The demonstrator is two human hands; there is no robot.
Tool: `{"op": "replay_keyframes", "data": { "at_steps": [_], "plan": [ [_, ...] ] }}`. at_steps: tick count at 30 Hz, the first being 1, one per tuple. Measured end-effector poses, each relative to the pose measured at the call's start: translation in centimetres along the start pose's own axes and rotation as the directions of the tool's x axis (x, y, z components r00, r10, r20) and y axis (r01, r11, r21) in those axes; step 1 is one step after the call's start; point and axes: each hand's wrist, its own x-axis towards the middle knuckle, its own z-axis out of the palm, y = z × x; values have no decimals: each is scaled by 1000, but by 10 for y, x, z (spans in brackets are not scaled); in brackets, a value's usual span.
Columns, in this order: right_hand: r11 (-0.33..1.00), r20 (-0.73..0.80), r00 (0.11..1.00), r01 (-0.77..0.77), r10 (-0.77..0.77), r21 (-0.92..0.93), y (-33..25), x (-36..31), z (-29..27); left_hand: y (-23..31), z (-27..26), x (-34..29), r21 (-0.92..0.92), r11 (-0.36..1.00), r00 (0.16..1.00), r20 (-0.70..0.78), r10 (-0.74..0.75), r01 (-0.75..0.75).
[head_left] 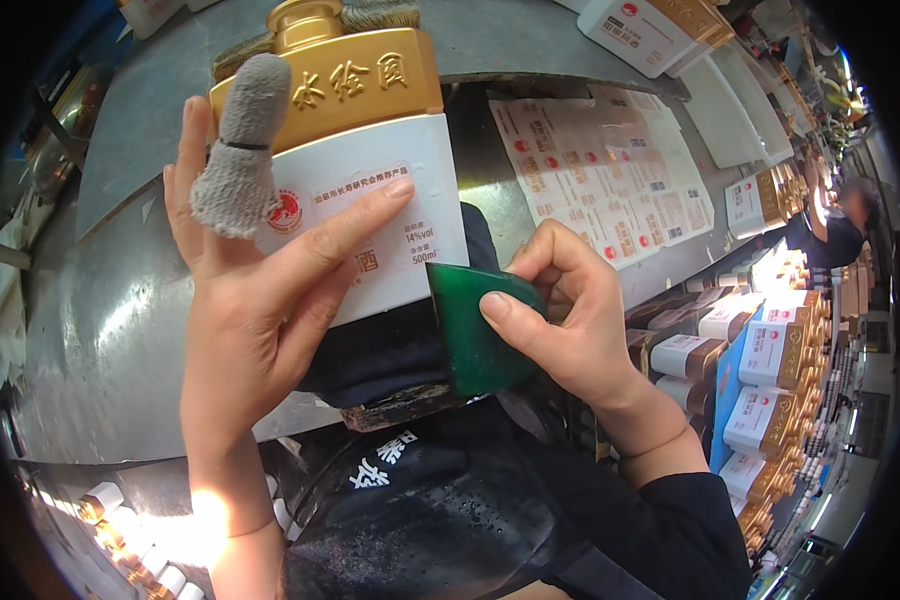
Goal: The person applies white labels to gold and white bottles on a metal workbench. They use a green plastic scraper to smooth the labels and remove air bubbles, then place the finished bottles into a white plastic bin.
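Observation:
A flat white bottle (435,165) with a gold shoulder and neck lies before me, its neck pointing away. Red and brown print covers its front face. My left hand (255,300) rests over the bottle's left side with fingers spread. One finger, wearing a grey knitted cover (240,160), points up, and a bare one lies across the printed face. Between thumb and fingers my right hand (570,310) pinches a green flat scraper (470,335), beside the bottle's lower right corner. Dark cloth (380,350) lies under the bottle's near end.
A sheet of printed labels (605,165) lies on the metal table (110,290) to the right. Another white-and-gold bottle (640,35) lies at the far right, near a white tray (735,110). Many similar bottles (765,350) stand stacked at right. Another person (825,235) is farther off.

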Motion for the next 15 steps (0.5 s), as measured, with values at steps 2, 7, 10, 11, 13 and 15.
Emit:
{"op": "replay_keyframes", "data": {
  "at_steps": [2, 7, 10, 11, 13, 15],
  "plan": [
    [1000, 3, 1000, -4, 4, 6, -1, 0, 0, 1, 0, 2, -2, 1000, 1000, 15, 2, -2],
    [1000, 5, 1000, 5, -5, -12, -1, 1, 0, 0, 1, 3, -30, 1000, 1000, 25, -2, 3],
    [1000, 3, 1000, 5, -5, -20, 0, 2, 0, 1, 1, 4, -21, 1000, 999, 32, -7, 7],
    [1000, 3, 1000, 5, -5, -25, 0, 2, 0, 1, 1, 4, -14, 1000, 999, 40, -9, 10],
    [1000, 5, 1000, -22, 22, -19, -1, 3, 1, 1, 1, 4, -16, 1000, 999, 42, -12, 12],
    [999, 5, 999, -35, 35, -14, -1, 3, 1, 1, 1, 4, -33, 999, 1000, 29, -13, 14]
  ]
}}
